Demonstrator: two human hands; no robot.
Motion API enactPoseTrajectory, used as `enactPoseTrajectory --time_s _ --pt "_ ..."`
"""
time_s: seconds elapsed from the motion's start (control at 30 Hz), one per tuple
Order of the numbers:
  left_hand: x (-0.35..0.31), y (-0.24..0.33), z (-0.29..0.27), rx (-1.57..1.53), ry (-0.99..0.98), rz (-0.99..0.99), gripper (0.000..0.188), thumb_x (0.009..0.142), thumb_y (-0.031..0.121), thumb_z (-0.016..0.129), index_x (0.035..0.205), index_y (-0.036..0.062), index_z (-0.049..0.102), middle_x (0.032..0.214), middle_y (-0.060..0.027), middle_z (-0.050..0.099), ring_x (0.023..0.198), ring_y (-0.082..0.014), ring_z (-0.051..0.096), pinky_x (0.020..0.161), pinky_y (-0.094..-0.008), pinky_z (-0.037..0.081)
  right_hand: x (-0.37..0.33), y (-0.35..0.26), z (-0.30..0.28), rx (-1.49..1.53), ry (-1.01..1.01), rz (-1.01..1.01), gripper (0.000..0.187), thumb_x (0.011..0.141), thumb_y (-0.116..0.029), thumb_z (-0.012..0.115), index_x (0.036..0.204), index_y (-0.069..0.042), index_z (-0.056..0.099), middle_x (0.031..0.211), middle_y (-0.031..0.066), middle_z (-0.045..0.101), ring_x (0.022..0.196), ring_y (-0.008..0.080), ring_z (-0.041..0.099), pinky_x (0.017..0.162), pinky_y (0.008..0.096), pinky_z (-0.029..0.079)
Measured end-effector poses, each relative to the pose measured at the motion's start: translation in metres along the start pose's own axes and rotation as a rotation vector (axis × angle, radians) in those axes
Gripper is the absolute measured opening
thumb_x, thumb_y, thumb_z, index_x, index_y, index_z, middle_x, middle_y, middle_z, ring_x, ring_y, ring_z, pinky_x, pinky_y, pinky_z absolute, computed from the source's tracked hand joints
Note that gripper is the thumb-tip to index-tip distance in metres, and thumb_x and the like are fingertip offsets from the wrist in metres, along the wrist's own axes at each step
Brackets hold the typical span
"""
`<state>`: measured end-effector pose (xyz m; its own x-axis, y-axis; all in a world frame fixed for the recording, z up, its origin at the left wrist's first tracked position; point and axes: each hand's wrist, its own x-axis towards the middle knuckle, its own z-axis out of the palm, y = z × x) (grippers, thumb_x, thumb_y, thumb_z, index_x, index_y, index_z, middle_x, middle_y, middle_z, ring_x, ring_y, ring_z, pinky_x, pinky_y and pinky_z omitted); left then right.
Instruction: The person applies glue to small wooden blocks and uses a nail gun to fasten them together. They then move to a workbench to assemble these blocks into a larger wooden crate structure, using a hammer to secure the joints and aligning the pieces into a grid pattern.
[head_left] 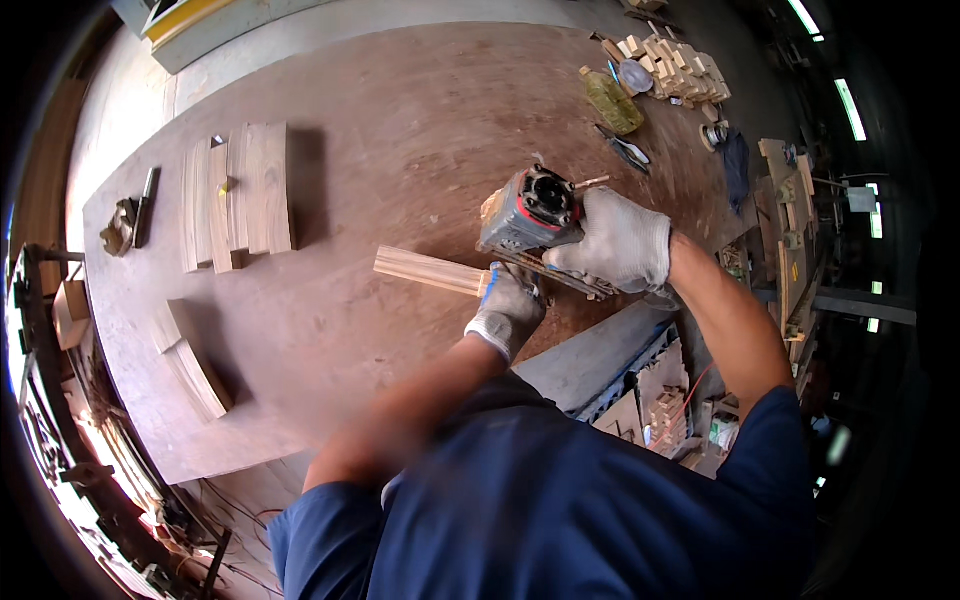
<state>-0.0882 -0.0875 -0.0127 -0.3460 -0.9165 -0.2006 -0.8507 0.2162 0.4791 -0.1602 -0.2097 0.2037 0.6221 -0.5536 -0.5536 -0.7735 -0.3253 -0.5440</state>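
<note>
Both my hands wear pale knitted work gloves. My right hand (622, 240) is wrapped around the handle of a nail gun (515, 222) with a dark round cap and a red ring. Its long magazine reaches back below that hand. Just under the nail gun, my left hand (510, 300) grips one end of a short striped wooden piece (428, 271), which points out to the left over the table. The nail gun's nose and the gripped end of the wood are partly hidden by my left glove.
On the brown table (400, 130), stacked boards (262, 190) stand at left, with two more blocks (190, 360) nearer. A clamp-like tool (122, 225) lies at the far left. Right of centre are a yellowish bottle (612, 102), pliers (625, 150) and piled wood blocks (685, 70).
</note>
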Motion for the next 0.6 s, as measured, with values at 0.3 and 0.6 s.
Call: enactPoseTrajectory --time_s 0.3,0.6 --pt "-0.003 0.003 0.022 0.213 0.144 0.021 0.040 0.109 0.023 0.045 0.137 0.0053 0.067 0.132 -0.0192 0.071 0.115 -0.0380 0.065 0.094 -0.0493 0.048 0.038 -0.030 0.001 -0.196 -0.179 0.186 0.033 0.083 -0.026 0.074 0.094 0.005 0.077 0.076 0.0204 0.076 0.069 0.0283 0.076 0.070 0.0417 0.061" --pt "-0.008 0.002 0.028 0.239 0.172 0.115 0.055 0.104 0.018 0.054 0.158 0.0047 0.054 0.146 -0.0223 0.066 0.130 -0.0430 0.064 0.108 -0.0577 0.050 0.058 -0.053 -0.001 -0.137 -0.300 0.295 0.030 0.088 -0.023 0.074 0.099 0.005 0.076 0.075 0.0136 0.076 0.062 0.0209 0.075 0.061 0.0365 0.061"
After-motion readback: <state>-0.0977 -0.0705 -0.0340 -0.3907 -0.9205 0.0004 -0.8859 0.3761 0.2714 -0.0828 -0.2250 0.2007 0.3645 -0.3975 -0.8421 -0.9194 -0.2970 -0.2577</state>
